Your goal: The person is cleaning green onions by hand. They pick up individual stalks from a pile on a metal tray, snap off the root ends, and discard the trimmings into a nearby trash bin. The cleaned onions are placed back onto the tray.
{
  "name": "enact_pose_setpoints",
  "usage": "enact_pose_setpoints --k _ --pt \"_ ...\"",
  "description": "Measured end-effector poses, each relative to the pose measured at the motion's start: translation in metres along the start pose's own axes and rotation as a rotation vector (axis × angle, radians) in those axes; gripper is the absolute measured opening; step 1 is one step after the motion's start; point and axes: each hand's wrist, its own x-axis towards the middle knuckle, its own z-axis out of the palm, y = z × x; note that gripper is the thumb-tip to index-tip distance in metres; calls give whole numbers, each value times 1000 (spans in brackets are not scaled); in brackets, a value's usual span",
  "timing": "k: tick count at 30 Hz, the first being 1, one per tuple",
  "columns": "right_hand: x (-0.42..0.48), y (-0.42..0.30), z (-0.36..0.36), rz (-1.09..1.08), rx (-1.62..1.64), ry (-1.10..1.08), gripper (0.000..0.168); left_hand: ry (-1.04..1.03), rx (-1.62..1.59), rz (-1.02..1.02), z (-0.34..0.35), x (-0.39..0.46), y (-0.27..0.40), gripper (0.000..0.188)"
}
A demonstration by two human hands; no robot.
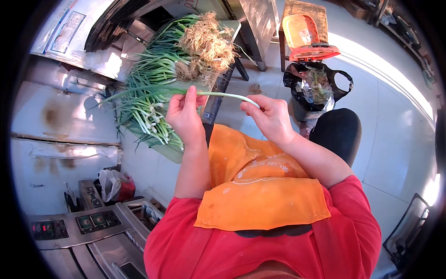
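A single green onion (pixel 223 94) stretches between my hands above my lap. My left hand (pixel 186 111) pinches its green part between thumb and fingers, and the long leaves trail off to the left. My right hand (pixel 270 117) grips the white end, which shows no visible root tuft. Beyond my left hand, a pile of untrimmed green onions (pixel 158 66) with bushy tan roots (pixel 205 42) covers a low bench. Nearer to me on that bench lie several green onions with bare white ends (pixel 150 120).
A bin lined with a black plastic bag (pixel 291 75) holds onion scraps, ahead on the right. Behind it, an orange lid (pixel 301 31) leans by a wooden stool (pixel 315 7). Metal kitchen equipment with control panels (pixel 97 219) stands at lower left, near a white plastic bag (pixel 109 185).
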Motion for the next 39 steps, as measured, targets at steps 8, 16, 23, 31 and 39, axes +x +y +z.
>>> enact_pose_setpoints --k 8,16,23,31,39 --pt "3 0 -2 253 64 -308 26 -81 -53 -19 -24 15 8 17" --pt "3 56 -61 394 -26 -290 27 77 170 -94 -177 176 47 22" --pt "7 84 -90 571 -116 -235 26 149 1347 144 -195 218 -25 51" --pt "5 127 -83 629 -129 -272 23 78 90 -646 -73 244 -139 12" --pt "3 124 -83 598 -248 -288 24 280 -180 -447 -71 211 -137 10"
